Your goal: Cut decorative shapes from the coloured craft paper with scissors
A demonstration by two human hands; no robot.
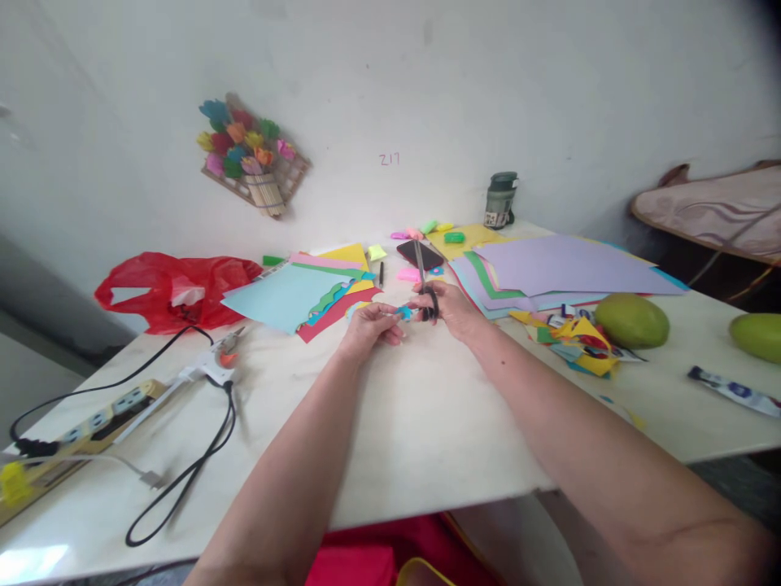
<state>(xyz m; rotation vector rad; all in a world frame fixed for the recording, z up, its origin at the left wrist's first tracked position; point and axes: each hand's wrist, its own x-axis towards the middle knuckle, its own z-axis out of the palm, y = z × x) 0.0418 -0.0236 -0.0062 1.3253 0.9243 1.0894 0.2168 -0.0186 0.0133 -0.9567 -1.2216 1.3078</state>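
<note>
Near the middle of the table, my left hand pinches a small blue paper piece at its left side. My right hand has its fingers wrapped round the black handles of a pair of scissors, whose blades point up and away toward the wall. The fingertips of my right hand are next to the blue piece; whether they touch it is too small to tell. Behind the scissors lie a dark phone and a pink packet.
Coloured sheets lie left, more sheets right. Paper scraps, a green fruit and a tube sit at the right. A red bag, glue gun and power strip occupy the left.
</note>
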